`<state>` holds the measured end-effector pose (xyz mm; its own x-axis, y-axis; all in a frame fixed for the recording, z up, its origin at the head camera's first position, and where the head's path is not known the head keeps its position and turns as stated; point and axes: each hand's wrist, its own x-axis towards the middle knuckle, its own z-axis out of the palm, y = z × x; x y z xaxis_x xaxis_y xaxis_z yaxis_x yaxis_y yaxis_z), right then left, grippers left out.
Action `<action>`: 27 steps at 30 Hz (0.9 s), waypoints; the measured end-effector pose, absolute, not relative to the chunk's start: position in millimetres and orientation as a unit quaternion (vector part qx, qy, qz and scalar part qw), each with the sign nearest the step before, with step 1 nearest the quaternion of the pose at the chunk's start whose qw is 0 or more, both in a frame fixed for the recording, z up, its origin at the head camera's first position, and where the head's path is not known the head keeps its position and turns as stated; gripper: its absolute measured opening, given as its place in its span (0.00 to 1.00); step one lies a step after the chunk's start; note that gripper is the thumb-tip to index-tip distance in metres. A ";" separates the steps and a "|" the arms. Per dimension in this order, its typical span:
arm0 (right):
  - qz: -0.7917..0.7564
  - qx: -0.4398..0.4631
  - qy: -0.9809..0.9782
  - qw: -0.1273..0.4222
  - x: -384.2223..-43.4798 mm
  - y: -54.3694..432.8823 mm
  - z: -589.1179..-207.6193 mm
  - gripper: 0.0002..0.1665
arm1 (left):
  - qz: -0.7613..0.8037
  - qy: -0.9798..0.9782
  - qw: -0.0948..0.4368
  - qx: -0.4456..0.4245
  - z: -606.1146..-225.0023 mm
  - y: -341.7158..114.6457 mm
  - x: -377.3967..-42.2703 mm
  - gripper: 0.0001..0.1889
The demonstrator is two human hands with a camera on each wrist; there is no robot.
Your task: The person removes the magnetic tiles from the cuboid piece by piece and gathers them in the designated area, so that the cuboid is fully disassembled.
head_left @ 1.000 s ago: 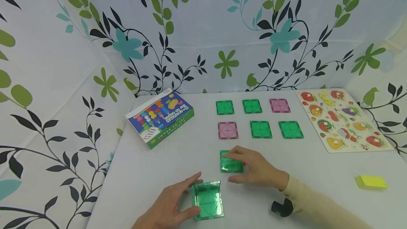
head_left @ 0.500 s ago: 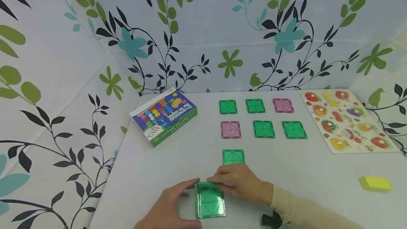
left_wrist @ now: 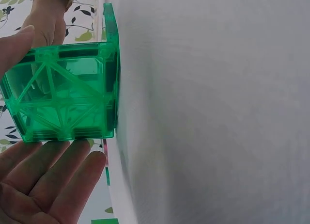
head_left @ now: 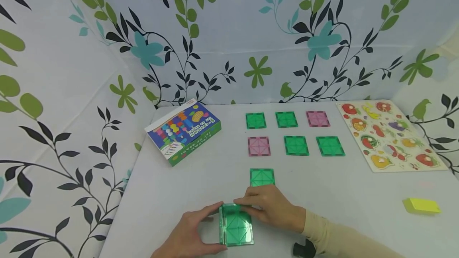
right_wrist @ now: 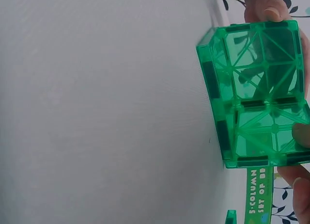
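Observation:
A box shape built of see-through green magnetic tiles (head_left: 238, 230) stands near the front of the white table. My left hand (head_left: 188, 232) spans it from the left, thumb on the near edge and fingertips at the far one. In the left wrist view, its fingers (left_wrist: 72, 180) lie straight along one side of the box. My right hand (head_left: 274, 208) pinches a green tile (right_wrist: 256, 136) at the far side, its thumb flat on that tile in the right wrist view. Just beyond the right hand lies a single green tile (head_left: 262, 176), partly covered by it.
Two rows of green tiles (head_left: 296, 145) and pink tiles (head_left: 259, 146) lie farther back. A colourful toy carton (head_left: 184, 132) sits back left, a fruit puzzle board (head_left: 391, 136) back right. A yellow block (head_left: 421, 206) is at right. Leaf-patterned cloth (head_left: 222, 47) hangs behind.
My right hand has moved from over the single green tile, left and nearer, to the far side of the box. The left thumb has shifted from the box's face to its near edge.

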<state>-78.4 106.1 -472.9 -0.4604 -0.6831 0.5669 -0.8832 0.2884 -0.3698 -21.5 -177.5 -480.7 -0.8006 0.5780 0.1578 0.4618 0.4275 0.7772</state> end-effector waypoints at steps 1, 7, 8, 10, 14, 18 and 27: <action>0.336 0.493 -0.788 0.150 -78.1 106.6 -473.5 0.20 | 0.436 0.842 0.065 0.310 -481.0 -177.4 -21.4 0.44; 0.384 0.457 -0.790 0.138 -77.2 108.2 -477.6 0.19 | 0.424 0.849 0.050 0.312 -482.2 -176.8 -21.9 0.42; 0.389 0.453 -0.791 0.137 -77.2 108.1 -478.1 0.19 | 0.421 0.851 0.048 0.310 -482.1 -176.7 -22.1 0.42; 0.394 0.447 -0.791 0.140 -77.2 107.8 -479.0 0.19 | 0.414 0.855 0.043 0.308 -481.9 -176.6 -22.3 0.42; 0.398 0.429 -0.799 0.141 -76.3 107.6 -479.3 0.19 | 0.410 0.858 0.039 0.306 -480.8 -176.1 -22.4 0.43; 0.402 0.418 -0.802 0.144 -76.1 108.1 -478.0 0.20 | 0.406 0.860 0.038 0.306 -480.5 -176.1 -22.2 0.43; 0.426 0.407 -0.796 0.142 -77.2 110.7 -471.1 0.21 | 0.403 0.861 0.033 0.308 -481.0 -176.9 -22.6 0.43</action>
<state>-77.2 110.7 -471.1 -0.6289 -0.5267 0.5720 -0.7681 0.3066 -0.5622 -22.6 -176.9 -481.0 -0.8079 0.5575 0.1908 0.5036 0.4852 0.7148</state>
